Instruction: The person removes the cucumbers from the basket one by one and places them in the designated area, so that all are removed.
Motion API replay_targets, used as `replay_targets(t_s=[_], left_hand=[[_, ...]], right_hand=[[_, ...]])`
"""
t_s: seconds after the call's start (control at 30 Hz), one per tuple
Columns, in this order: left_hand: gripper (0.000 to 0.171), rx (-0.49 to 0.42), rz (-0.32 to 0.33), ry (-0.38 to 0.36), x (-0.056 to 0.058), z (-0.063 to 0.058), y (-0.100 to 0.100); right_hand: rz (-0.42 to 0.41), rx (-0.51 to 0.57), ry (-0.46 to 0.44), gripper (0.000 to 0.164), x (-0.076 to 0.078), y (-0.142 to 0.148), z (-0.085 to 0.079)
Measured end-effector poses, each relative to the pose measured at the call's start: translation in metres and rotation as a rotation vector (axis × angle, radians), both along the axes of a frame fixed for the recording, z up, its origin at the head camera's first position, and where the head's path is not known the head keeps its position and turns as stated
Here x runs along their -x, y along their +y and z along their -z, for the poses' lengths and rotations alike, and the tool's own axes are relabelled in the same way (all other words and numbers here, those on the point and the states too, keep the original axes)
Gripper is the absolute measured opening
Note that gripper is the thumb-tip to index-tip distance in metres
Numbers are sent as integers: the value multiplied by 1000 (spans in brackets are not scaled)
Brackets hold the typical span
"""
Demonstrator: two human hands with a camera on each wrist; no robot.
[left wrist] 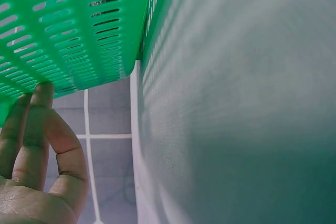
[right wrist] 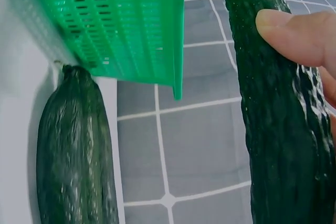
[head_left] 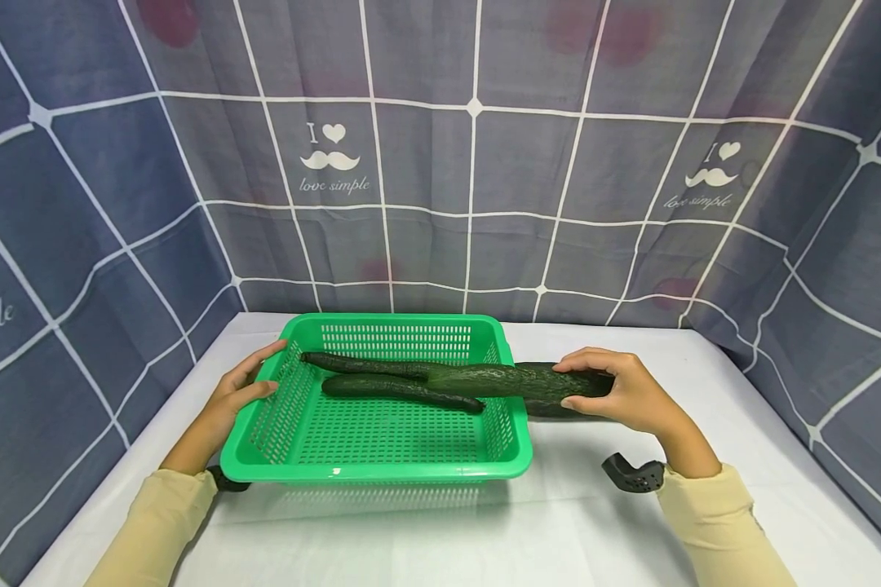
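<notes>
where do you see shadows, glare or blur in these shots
Head view: soft shadow on the white table below the green basket, curtain lines bowed; left wrist view: patterned shadow on the table, dimmer toward lower right; right wrist view: bright glints on the cucumber in the right hand, basket's left edge blurred.

Head view looks forward-down; close wrist views share the basket (head_left: 382, 471).
</notes>
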State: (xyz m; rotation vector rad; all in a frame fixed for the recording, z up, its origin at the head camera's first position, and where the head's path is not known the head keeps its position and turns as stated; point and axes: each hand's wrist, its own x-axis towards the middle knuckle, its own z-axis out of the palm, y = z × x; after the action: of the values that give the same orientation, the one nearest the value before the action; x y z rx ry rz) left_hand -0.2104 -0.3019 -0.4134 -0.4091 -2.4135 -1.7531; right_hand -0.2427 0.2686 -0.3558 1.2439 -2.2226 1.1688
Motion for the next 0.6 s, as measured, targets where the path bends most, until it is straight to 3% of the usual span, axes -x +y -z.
replay_targets(t_s=[0.33, 0.6], left_hand=[[64, -24, 15, 31, 1, 3, 0], [63, -16, 24, 35, -1, 3, 2]], right_hand=[[26, 5, -72, 46, -5, 25, 2], [110, -23, -150, 44, -9, 44, 5]])
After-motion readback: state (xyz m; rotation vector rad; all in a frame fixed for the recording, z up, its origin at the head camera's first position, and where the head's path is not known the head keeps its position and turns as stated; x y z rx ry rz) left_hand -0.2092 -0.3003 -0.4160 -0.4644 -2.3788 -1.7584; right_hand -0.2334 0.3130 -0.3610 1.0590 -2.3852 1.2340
